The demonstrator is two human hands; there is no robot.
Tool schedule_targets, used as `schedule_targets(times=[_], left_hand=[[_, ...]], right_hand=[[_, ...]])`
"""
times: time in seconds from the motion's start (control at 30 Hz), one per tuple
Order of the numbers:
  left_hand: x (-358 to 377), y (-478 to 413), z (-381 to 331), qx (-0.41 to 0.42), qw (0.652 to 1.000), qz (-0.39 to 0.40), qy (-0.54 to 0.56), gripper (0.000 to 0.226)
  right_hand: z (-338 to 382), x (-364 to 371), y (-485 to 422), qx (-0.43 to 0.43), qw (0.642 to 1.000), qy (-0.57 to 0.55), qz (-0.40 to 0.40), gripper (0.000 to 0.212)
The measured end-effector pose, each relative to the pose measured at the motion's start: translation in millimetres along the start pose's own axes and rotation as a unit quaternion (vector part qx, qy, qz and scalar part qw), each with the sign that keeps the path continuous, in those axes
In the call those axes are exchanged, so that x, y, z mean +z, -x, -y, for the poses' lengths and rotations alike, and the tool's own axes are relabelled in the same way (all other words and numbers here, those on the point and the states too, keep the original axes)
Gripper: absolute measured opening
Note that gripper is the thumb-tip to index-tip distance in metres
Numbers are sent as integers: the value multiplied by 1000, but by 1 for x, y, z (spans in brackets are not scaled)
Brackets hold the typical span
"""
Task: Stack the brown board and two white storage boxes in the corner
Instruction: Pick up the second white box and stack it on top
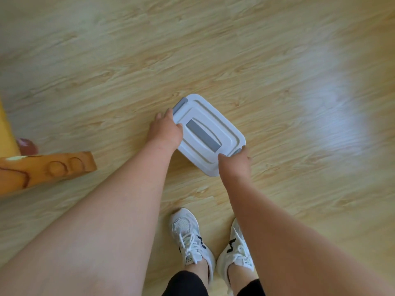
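1. Light wood-grain floor (213,50) fills pretty much the whole view, camera looking straight down, and it's a bit blurry toward the edges.
2. Closest to the camera: two white sneakers (192,242) with laces, toes pointing up the frame, plus black leggings (186,283) at the very bottom edge.
3. Both bare forearms reach down and forward from the lower corners, meeting at a white storage box (210,133) just ahead of the shoes.
4. The box sits at an angle, lid on, with a grey handle (203,135) recessed in the middle of the lid and a grey latch (180,104) at its far-left end.
5. Left hand (165,131) is clamped on the left end of the box, thumb up on the lid, fingers wrapped down over the edge next to that latch.
6. Right hand (235,165) grips the near-right end, fingers curled under the rim where another grey latch peeks out. So both hands are closed on the box, one at each end.
7. Can't really tell whether the box is resting on the floor or lifted a bit off it.
8. Off to the left, well apart from the box, there's a brown board (42,169) with carved round hollows and a curvy groove, lying on the floor.
9. Past that at the left edge, something yellow (6,129) and a reddish-brown blob (26,144), both too cut off to identify.
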State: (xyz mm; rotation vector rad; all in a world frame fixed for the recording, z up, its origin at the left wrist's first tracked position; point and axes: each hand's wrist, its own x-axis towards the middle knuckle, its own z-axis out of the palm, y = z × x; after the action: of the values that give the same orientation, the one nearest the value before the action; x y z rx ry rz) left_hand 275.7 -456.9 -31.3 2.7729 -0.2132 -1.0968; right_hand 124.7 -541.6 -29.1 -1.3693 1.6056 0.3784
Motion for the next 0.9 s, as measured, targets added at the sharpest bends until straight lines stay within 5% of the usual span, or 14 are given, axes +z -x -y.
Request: schedule_targets(times=[0.47, 0.9], left_hand=[[29, -55, 1, 2, 999, 37, 16, 63], [-1, -13, -1, -85, 996, 19, 8, 50]], right_hand=[[-4, 26, -43, 76, 994, -83, -9, 74], [21, -14, -16, 19, 999, -35, -5, 80]])
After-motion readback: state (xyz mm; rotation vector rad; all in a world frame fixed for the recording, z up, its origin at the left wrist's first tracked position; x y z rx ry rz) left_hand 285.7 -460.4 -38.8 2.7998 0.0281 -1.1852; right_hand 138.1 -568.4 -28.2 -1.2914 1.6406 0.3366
